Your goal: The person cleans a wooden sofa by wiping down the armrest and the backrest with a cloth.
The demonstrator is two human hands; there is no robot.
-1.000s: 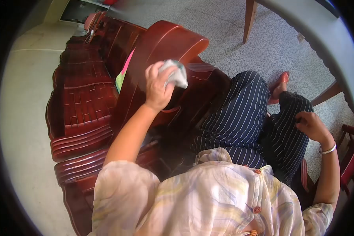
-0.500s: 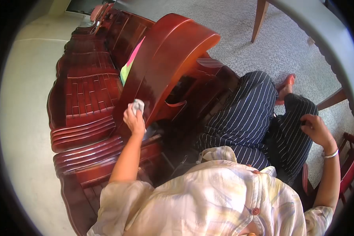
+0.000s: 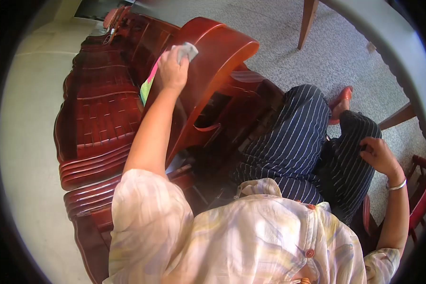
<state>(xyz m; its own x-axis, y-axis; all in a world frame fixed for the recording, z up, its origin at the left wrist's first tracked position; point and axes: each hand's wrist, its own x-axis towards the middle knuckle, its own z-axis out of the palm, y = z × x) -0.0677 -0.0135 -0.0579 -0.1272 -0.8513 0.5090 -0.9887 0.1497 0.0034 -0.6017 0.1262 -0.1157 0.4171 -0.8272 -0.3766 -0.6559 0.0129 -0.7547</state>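
Note:
My left hand (image 3: 173,73) is closed on a crumpled white-and-grey cloth (image 3: 188,52), which touches the broad top of a glossy red-brown wooden armrest (image 3: 208,59) near its far end. My right hand (image 3: 375,154), with a silver bangle at the wrist, rests on the knee of dark striped trousers (image 3: 296,130). Its fingers are loosely bent, with a gap between thumb and forefinger, and nothing can be made out in it.
Left of the armrest runs a long slatted wooden bench (image 3: 102,113). A pink-and-green item (image 3: 146,91) lies behind the armrest. A grey-covered table (image 3: 378,33) stands upper right, over the speckled floor (image 3: 274,42). A red chair (image 3: 423,194) is at the right edge.
My left hand went from the armrest's upper part down to its near end, then back up with the cloth to the far left side. My right hand has stayed on the knee.

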